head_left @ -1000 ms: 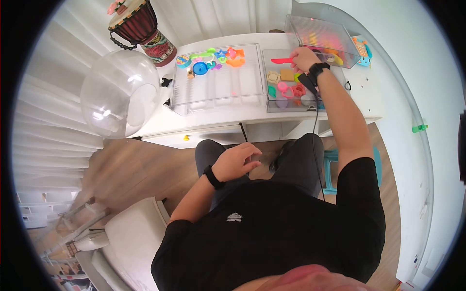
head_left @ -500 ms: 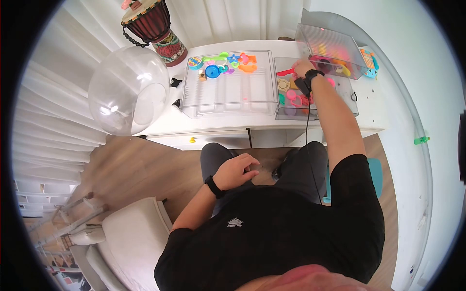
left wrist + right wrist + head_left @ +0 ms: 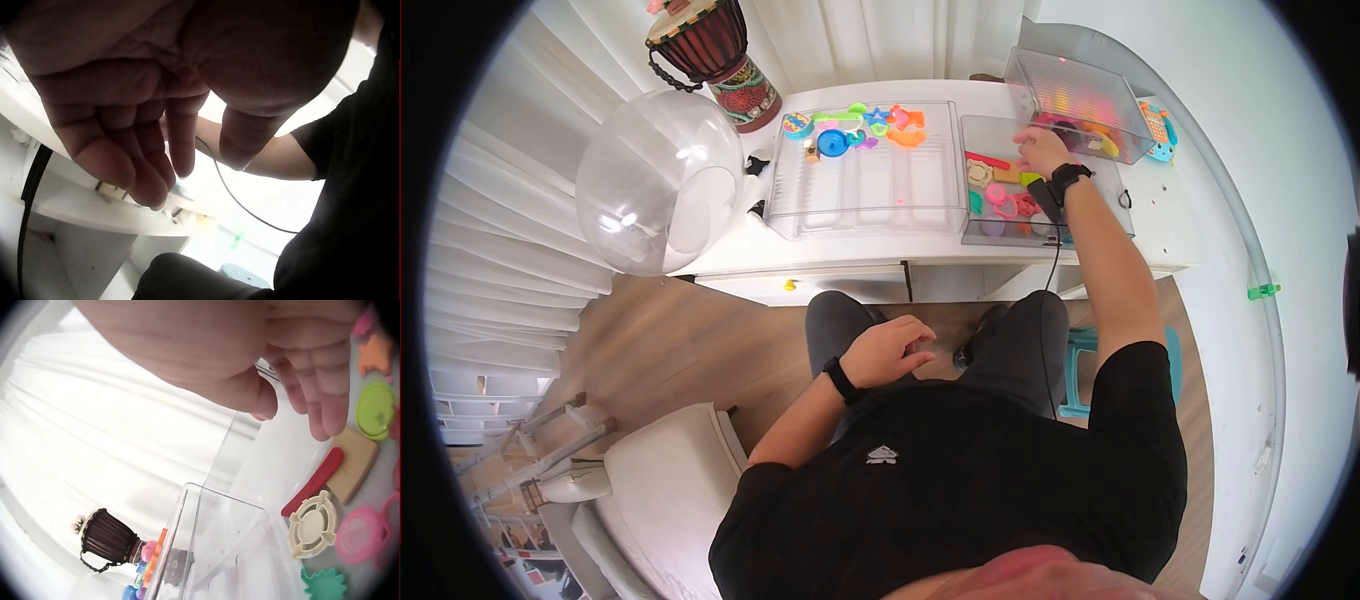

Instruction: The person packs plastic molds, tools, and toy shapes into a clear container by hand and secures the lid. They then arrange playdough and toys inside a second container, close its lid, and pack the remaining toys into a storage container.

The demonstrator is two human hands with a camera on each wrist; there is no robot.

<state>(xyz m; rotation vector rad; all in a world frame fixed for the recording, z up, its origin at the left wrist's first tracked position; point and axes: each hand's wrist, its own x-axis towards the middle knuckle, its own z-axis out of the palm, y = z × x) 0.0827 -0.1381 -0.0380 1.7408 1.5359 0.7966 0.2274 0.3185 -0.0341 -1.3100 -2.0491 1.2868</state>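
Over the right clear bin (image 3: 1115, 215), my right hand (image 3: 1042, 150) hovers with its fingers extended and nothing between them. Just past its fingertips a red toy knife (image 3: 314, 482) lies in the bin, partly on a tan block (image 3: 356, 464). Beside the knife are a cream ring-shaped piece (image 3: 312, 525), a green spiky piece (image 3: 325, 584) and a pink round toy (image 3: 359, 534). A yellow-green oval piece (image 3: 375, 411) lies on the block's other side. My left hand (image 3: 887, 350) hangs over my lap, fingers loosely bent, holding nothing.
Left of that bin, a wide clear bin (image 3: 865, 215) has several colourful toys along its back. Another clear container (image 3: 1080, 75) with bright toys stands behind at the right, by a toy phone (image 3: 1157, 130). A transparent globe (image 3: 655, 185) and a drum (image 3: 720, 60) stand left.
My right hand has let go of the red knife, which now lies in the right bin, and has drawn slightly right of it. The left hand stays over my lap.
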